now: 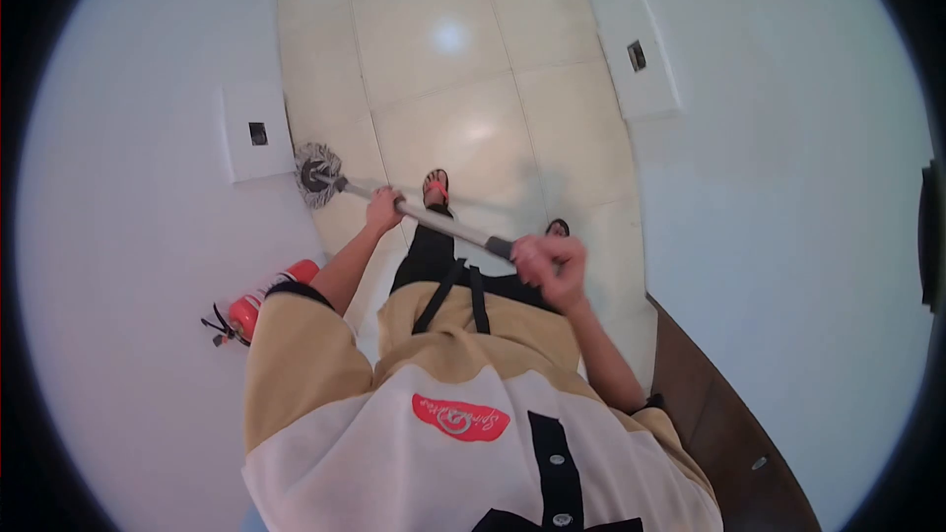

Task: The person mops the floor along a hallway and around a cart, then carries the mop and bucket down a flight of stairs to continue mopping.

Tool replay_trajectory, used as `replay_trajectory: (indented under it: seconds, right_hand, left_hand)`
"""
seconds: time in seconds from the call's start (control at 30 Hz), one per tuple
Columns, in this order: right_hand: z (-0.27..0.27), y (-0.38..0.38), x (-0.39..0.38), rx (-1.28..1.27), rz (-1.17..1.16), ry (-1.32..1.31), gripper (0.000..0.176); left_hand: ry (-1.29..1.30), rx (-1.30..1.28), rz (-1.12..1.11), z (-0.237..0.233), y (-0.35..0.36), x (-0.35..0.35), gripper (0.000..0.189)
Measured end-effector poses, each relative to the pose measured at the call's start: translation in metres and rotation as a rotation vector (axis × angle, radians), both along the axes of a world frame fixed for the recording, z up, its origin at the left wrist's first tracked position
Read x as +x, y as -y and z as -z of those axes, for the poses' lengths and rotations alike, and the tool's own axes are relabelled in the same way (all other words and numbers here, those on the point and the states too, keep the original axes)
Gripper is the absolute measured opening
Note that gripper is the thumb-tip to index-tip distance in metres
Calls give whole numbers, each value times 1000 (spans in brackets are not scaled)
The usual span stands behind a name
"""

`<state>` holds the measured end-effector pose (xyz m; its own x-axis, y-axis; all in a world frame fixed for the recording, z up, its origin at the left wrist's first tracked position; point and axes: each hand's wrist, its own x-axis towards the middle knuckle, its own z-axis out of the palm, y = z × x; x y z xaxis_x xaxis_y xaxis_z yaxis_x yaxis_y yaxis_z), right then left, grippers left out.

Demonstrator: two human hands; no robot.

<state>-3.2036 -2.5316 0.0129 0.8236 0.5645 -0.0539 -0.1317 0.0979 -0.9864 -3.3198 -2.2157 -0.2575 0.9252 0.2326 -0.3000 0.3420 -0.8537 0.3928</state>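
I hold a mop by its metal handle (448, 222) with both hands. My left hand (383, 211) grips the shaft low down, close to the grey stringy mop head (315, 174), which rests on the cream tiled floor (463, 49) by the left wall. My right hand (548, 261) is closed around the dark grip at the upper end of the handle. My feet in red sandals (436, 184) stand just behind the shaft.
This is a narrow corridor between white walls. A wall panel (256, 133) sits on the left and another panel (639, 57) on the right. A red fire extinguisher (258, 304) stands by the left wall. A dark wooden door (729, 424) is at lower right.
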Motion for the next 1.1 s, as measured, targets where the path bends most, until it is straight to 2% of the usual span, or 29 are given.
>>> replay_trajectory:
  seconds: [0.03,0.1,0.13,0.17,0.2,0.23,0.27,0.3,0.33,0.4,0.47,0.53,0.6,0.63,0.7,0.73,0.8,0.83,0.87,0.9,0.93,0.97,1.0,1.03,1.1]
  right_hand:
    - [-4,38,2,14,57,-21,19]
    - [-20,129,24,-24,160,31,19]
    - [-26,190,31,183,209,141,18]
    - [-52,252,22,156,458,96,18]
    - [-99,295,11,-95,590,225,20]
    - [-147,338,0,-397,726,327,23]
    - [-194,380,-11,-680,855,380,27]
    - [-228,357,-15,-567,972,482,27]
    - [-248,342,-19,-294,817,517,28]
    - [-256,322,-24,-375,942,625,30]
    - [-254,303,-24,-364,982,658,30]
    - [-257,305,-19,-202,973,577,33]
    - [-256,315,-1,-36,742,496,33]
    - [-254,310,1,40,647,435,32]
    - [-248,290,-9,188,456,334,31]
    - [-222,264,-23,6,701,447,28]
    - [-163,213,-42,275,287,239,20]
    - [-130,169,-63,319,330,151,19]
    - [-87,149,-86,314,249,83,23]
    - [-66,109,-109,331,201,27,24]
    - [-62,73,-127,106,180,109,23]
    - [-37,63,-146,-33,93,24,20]
    - [-36,54,-155,-19,35,28,20]
    - [-35,57,-159,-5,-20,33,20]
    - [-38,115,-156,-75,102,17,18]
  left_hand:
    - [22,-56,45,4,33,-2,22]
    - [119,-142,137,15,122,45,19]
    - [178,-316,71,-4,189,66,15]
    - [165,-335,163,-7,258,86,13]
    - [173,-348,183,-33,330,106,11]
    - [104,-388,296,-55,392,129,12]
    - [144,-450,354,-97,441,146,11]
    - [47,-518,469,-131,474,168,11]
    - [153,-594,495,-162,490,180,11]
    - [207,-646,549,-171,515,206,12]
    - [233,-707,543,-170,507,220,14]
    - [255,-744,507,-175,492,211,17]
    - [275,-756,431,-180,461,197,21]
    - [391,-731,370,-177,440,175,20]
    - [352,-667,323,-157,384,121,22]
    - [450,-675,241,-148,344,83,21]
    - [392,-577,115,-121,262,8,22]
    - [407,-418,79,-90,221,-31,30]
    - [269,-445,-38,-72,180,-68,37]
    - [327,-339,-26,-42,139,-102,35]
    - [222,-281,-68,-25,104,-129,33]
    - [125,-252,-40,-3,71,-151,26]
    - [-58,-220,-109,-25,63,-155,22]
    - [33,-201,-110,-21,73,-155,19]
    - [240,-195,-72,-1,115,-149,17]
